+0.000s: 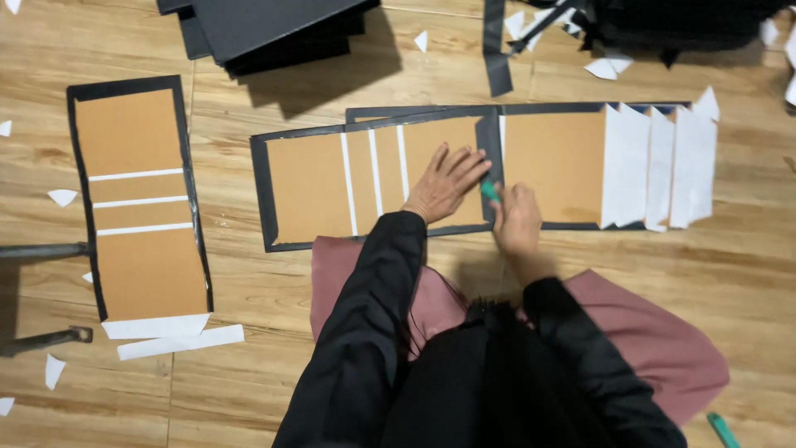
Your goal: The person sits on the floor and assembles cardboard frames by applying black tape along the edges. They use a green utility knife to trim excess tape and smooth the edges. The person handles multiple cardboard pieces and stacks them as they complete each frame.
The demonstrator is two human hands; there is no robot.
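Brown board panel (365,178), black-edged, white-striped, flat on wooden floor (249,382). Left hand (444,184): fingers spread, palm pressed on panel's right end. Right hand (516,220): curled around green tool (490,191) at black seam. Second panel (143,199) lies well left.

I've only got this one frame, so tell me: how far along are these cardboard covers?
Done: the cover at left lies finished, black edging folded round and white strips across.

In hand: the left hand presses flat on the middle cover while the right hand works a green tool along the black edge.

Left: the right cover carries white sheets overhanging; a black stack waits above.
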